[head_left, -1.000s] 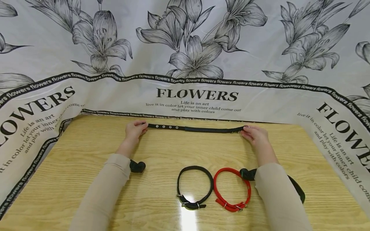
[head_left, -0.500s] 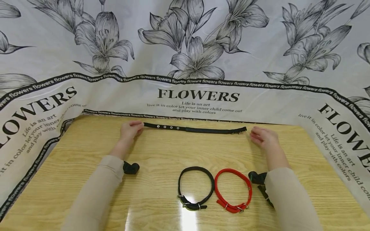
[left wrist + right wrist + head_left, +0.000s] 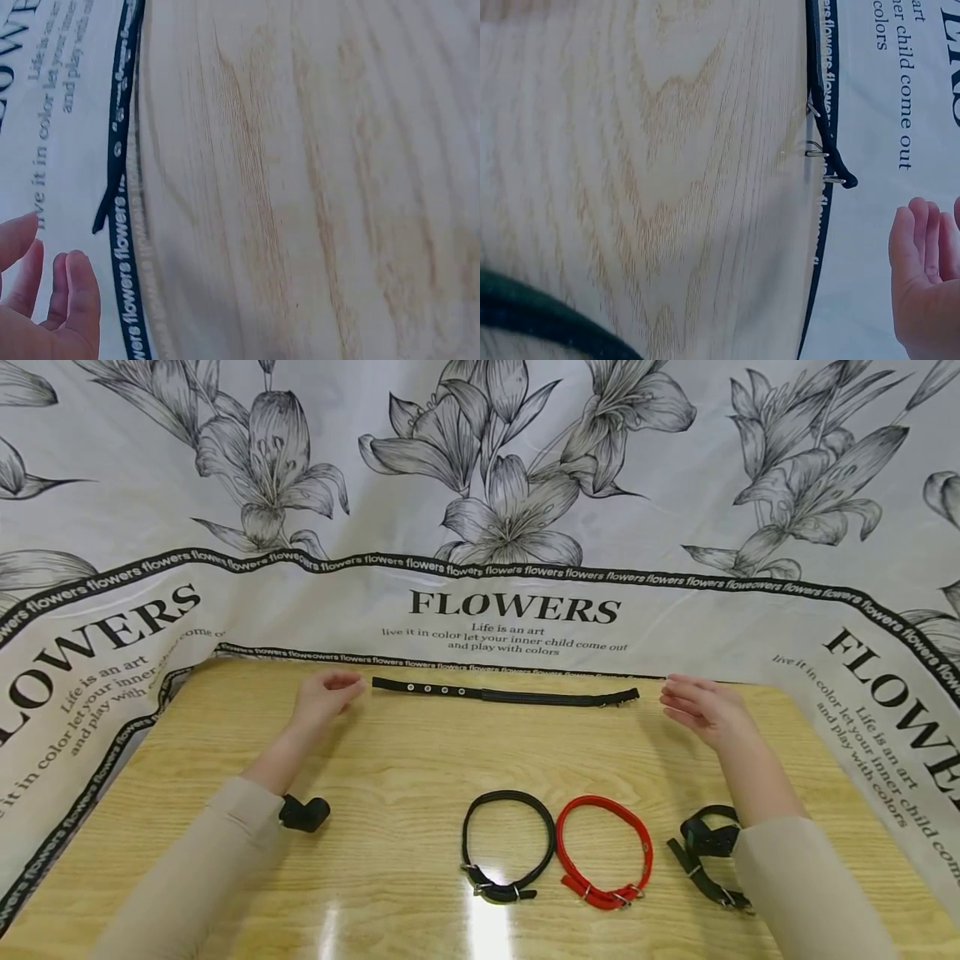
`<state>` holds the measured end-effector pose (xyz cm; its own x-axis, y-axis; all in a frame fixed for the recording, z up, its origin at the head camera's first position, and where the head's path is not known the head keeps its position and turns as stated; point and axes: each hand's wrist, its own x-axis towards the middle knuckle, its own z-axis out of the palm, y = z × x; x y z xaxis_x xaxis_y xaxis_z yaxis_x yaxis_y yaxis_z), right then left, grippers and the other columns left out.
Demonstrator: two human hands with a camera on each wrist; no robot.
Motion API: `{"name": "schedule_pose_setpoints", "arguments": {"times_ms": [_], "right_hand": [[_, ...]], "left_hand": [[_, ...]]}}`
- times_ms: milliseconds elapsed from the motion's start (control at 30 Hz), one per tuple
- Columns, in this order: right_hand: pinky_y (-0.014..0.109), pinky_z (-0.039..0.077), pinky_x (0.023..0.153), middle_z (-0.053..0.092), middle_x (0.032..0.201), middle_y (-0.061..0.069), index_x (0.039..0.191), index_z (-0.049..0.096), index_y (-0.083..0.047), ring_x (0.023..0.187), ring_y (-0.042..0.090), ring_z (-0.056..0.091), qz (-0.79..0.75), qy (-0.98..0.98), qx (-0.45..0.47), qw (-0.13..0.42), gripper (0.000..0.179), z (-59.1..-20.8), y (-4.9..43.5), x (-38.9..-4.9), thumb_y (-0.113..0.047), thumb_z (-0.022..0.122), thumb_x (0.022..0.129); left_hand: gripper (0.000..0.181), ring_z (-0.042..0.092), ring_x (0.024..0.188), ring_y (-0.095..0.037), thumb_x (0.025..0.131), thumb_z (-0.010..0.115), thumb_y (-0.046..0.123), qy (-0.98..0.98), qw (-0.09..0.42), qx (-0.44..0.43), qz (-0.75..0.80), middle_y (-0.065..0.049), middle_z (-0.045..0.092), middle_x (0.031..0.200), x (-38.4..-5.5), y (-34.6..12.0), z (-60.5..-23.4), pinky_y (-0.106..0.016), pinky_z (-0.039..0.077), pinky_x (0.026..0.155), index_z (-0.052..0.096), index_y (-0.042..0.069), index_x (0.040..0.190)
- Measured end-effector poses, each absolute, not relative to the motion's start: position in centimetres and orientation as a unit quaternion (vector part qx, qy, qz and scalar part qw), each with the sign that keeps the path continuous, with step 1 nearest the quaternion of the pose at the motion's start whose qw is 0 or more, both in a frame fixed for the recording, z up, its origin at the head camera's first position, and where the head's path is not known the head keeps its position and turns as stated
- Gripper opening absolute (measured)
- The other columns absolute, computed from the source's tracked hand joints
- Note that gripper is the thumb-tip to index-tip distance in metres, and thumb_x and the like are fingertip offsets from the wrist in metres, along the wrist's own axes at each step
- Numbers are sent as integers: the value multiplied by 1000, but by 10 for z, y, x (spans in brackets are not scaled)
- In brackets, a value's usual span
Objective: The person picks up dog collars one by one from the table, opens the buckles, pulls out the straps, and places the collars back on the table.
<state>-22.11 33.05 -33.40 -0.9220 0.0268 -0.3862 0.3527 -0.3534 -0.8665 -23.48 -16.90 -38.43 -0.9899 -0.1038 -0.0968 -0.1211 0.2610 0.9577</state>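
Observation:
A black collar (image 3: pixel 540 698) with several eyelets and a buckle lies stretched out straight along the far side of the table. Just off its eyelet end is my left hand (image 3: pixel 322 703), fingers relaxed and holding nothing; a small gap shows in the left wrist view beside the collar (image 3: pixel 120 139). My right hand (image 3: pixel 708 712) hovers beyond the buckle end, fingers extended and empty. Metal fittings on the collar (image 3: pixel 817 90) show in the right wrist view. Nearer me lie a buckled black collar (image 3: pixel 553 839) and a buckled red collar (image 3: pixel 647 852), each in a ring.
Another dark collar (image 3: pixel 697 875) lies at the right, partly hidden by the right sleeve and wrist camera. A white flower-printed cloth (image 3: pixel 517 627) hangs behind the wooden table (image 3: pixel 397 860) and along its sides.
Both hands have let go of the straight black collar, the right one first, and moved outward from its ends. The collar stays in place. More of the dark collar at the right now shows.

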Motion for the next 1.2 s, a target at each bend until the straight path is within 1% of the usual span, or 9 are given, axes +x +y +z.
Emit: {"name": "schedule_pose_setpoints", "arguments": {"times_ms": [167, 300, 467, 667, 767, 867, 1000, 1067, 1200], "right_hand": [[27, 56, 71, 70, 80, 1, 80, 73, -15, 75, 13, 68, -797, 577, 137, 115, 16, -329, 331, -213, -4, 64, 87], [27, 55, 72, 69, 83, 1, 83, 73, -16, 78, 13, 67, -793, 586, 110, 124, 15, -330, 329, -206, -5, 64, 87], [25, 55, 73, 68, 89, -3, 89, 73, -17, 81, 11, 66, -756, 643, 35, 118, 21, -337, 323, -194, -1, 59, 90], [24, 53, 80, 66, 98, -9, 97, 68, -22, 90, 7, 63, -652, 745, -46, 137, 21, -352, 291, -174, -4, 61, 90], [28, 53, 82, 67, 100, -4, 104, 67, -15, 93, 11, 64, -625, 761, -71, 159, 18, -357, 274, -163, -6, 63, 89], [30, 52, 83, 67, 103, 6, 112, 62, 1, 93, 15, 64, -602, 772, -91, 184, 27, -363, 257, -151, -9, 65, 87], [28, 54, 78, 66, 100, 18, 111, 58, 12, 88, 17, 64, -539, 800, -163, 206, 36, -371, 233, -131, -10, 68, 85], [27, 54, 74, 66, 96, 16, 106, 63, 8, 84, 15, 64, -474, 829, -232, 185, 29, -374, 221, -121, -10, 69, 84], [25, 53, 68, 68, 90, 3, 96, 70, -4, 80, 11, 62, -328, 870, -356, 92, 17, -377, 201, -103, -9, 72, 81]], "left_hand": [[31, 60, 91, -21, 88, 65, 11, 849, 9, 43, 527, -20, 62, 108, -222, -165, -381, -33, 54, 76, 60, -8, 112], [27, 60, 96, -31, 86, 67, 12, 882, 17, 144, 448, -18, 64, 105, -200, -158, -382, -40, 52, 80, 63, -5, 107], [24, 59, 95, -27, 82, 72, 12, 903, 19, 256, 345, -8, 66, 103, -171, -143, -385, -43, 50, 82, 67, 3, 104], [28, 61, 94, -20, 78, 75, 13, 879, -20, 379, 289, -4, 65, 101, -142, -120, -386, -35, 51, 83, 66, 5, 103], [29, 61, 94, -17, 78, 75, 16, 859, -26, 418, 294, -3, 65, 102, -131, -106, -389, -30, 51, 84, 66, 7, 104], [29, 61, 93, -13, 79, 75, 17, 843, -29, 447, 299, 0, 63, 101, -121, -94, -397, -25, 50, 84, 66, 8, 105], [29, 59, 92, -11, 77, 76, 18, 828, -58, 493, 262, 1, 62, 100, -110, -82, -408, -22, 49, 82, 67, 11, 103], [29, 58, 91, -12, 76, 77, 19, 820, -76, 513, 244, 0, 61, 100, -107, -77, -412, -21, 48, 82, 67, 11, 102], [28, 56, 91, -12, 77, 76, 19, 803, -99, 541, 230, -1, 59, 99, -102, -71, -415, -19, 47, 81, 66, 11, 102]]}}
